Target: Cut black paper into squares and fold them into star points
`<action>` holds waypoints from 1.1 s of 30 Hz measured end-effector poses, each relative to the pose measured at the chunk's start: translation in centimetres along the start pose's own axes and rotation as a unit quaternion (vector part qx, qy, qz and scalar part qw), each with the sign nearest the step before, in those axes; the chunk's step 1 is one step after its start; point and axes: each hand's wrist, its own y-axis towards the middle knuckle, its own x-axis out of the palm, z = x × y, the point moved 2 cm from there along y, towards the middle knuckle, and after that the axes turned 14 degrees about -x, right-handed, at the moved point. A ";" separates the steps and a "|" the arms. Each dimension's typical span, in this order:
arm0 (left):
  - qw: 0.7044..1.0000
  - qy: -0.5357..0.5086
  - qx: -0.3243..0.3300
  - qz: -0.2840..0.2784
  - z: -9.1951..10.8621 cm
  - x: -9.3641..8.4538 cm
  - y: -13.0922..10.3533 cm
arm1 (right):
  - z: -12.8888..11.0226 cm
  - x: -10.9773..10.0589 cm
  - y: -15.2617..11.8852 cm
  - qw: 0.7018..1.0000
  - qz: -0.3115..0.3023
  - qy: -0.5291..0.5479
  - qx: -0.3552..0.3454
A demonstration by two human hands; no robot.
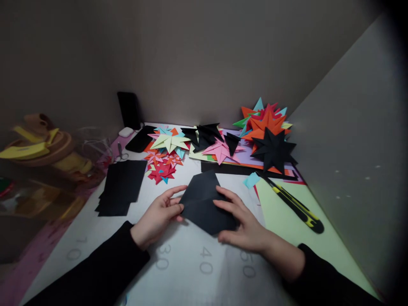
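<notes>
A folded sheet of black paper [204,204] is held between my two hands just above the white table mat. My left hand [162,214] pinches its left corner between thumb and fingers. On the other side, my right hand [240,219] grips the right edge, fingers over the top face and thumb at the lower edge. The paper has several straight edges and a faint crease across it. To the left lies a stack of black paper squares [123,185]. Behind the paper sit folded paper stars: a pale yellow one [170,141], a pink one [221,151] and a black one [274,148].
A yellow and black utility knife [296,206] lies on light green paper [287,225] at right. Small scissors [121,154], a phone [140,139] and a white case [126,132] are at back left. Grey walls [197,63] enclose the table's back and right.
</notes>
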 end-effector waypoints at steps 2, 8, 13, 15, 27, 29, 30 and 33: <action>1.000 0.029 0.008 0.007 0.1 -0.3 0.0 | 0.1 0.0 0.1 1.000 -0.016 -0.009 -0.025; 0.987 0.163 0.006 -0.007 0.2 -0.6 -0.3 | 0.5 -0.6 0.1 0.994 0.107 0.004 -0.006; 0.956 0.265 0.126 -0.007 0.4 0.1 -1.1 | 0.2 -1.2 -0.2 0.980 0.191 0.013 0.046; 0.931 0.291 0.218 0.036 0.7 0.3 -1.4 | 0.1 -1.0 -0.4 0.977 0.205 0.016 0.058; 0.897 0.271 0.318 0.148 0.3 0.7 -1.8 | 2.2 1.6 -1.2 0.872 0.326 0.307 0.198; 0.912 0.233 0.280 0.187 0.0 0.8 -1.6 | 2.3 1.8 -1.5 0.860 0.349 0.297 0.223; 0.920 0.211 0.260 0.204 -0.1 0.8 -1.5 | 2.3 1.9 -1.6 0.857 0.357 0.291 0.232; 0.942 0.148 0.201 0.223 -0.8 0.7 -0.9 | 1.9 2.0 -1.4 0.852 0.365 0.280 0.250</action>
